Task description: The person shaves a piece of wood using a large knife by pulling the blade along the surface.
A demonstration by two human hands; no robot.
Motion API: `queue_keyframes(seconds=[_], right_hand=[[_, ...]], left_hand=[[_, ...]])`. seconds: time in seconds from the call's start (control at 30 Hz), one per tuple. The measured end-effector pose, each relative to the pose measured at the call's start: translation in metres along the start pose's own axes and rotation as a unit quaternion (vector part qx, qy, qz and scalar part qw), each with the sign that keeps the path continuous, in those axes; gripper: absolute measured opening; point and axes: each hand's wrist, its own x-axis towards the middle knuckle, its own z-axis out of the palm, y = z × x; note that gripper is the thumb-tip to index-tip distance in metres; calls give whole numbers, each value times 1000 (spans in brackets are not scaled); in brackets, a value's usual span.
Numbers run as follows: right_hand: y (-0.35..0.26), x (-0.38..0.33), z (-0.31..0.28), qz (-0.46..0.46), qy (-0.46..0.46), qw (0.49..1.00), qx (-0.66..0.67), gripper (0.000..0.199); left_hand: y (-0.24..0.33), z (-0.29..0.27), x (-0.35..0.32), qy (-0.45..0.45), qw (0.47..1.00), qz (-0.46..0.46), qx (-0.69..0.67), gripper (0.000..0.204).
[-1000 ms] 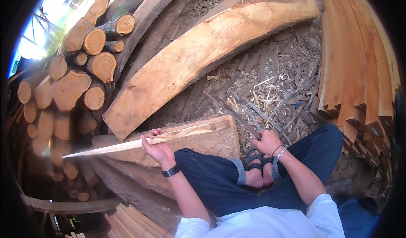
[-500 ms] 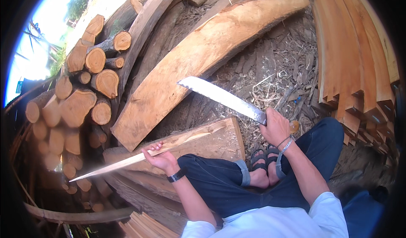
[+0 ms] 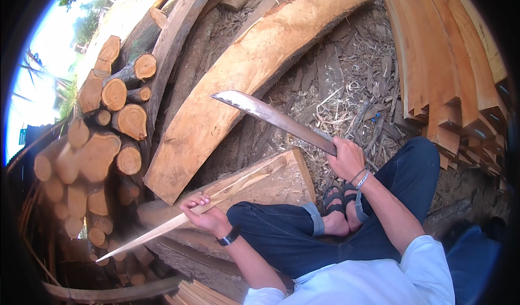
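A long, pale wooden stake [image 3: 154,233] lies across the palm of my left hand [image 3: 206,214], its fingers curled round it. Its sharp tip points down and left; the other end runs up to the right over a thick slab of wood [image 3: 287,183]. My right hand [image 3: 346,159] grips a machete [image 3: 276,122] at its handle, which the fingers hide. The broad blade reaches up and left through the air, apart from the stake, and its point overlaps a long, curved plank [image 3: 238,72] in the view.
Cut logs [image 3: 130,122] are stacked at the left. Long sawn boards [image 3: 433,56] lie at the right. Wood shavings and bark chips [image 3: 346,99] cover the ground beyond my sandalled feet [image 3: 336,218]. Narrow wood strips [image 3: 197,294] show at the lower edge.
The machete blade has turned, so its face looks darker and browner. The stake is tilted a little more steeply, its tip lower in view. The whole view has shifted slightly.
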Motion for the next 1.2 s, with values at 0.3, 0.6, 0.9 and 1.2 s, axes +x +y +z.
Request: queue_keyframes(seconds=[0.3, 0.6, 0.9, 1.2], right_hand=[[17, -1, 16, 113, -152, 981, 47, 44], [32, -33, 70, 153, -297, 942, 40, 84], [10, -62, 101, 120, -408, 904, 30, 82], [18, -58, 113, 128, -423, 897, 2, 80]], left_hand=[[-2, -11, -15, 17, 999, 31, -7, 31], [-15, -9, -37, 26, 998, 59, 25, 39], [-16, -11, -51, 10, 997, 76, -6, 36], [-16, -47, -66, -8, 997, 74, -13, 33]])
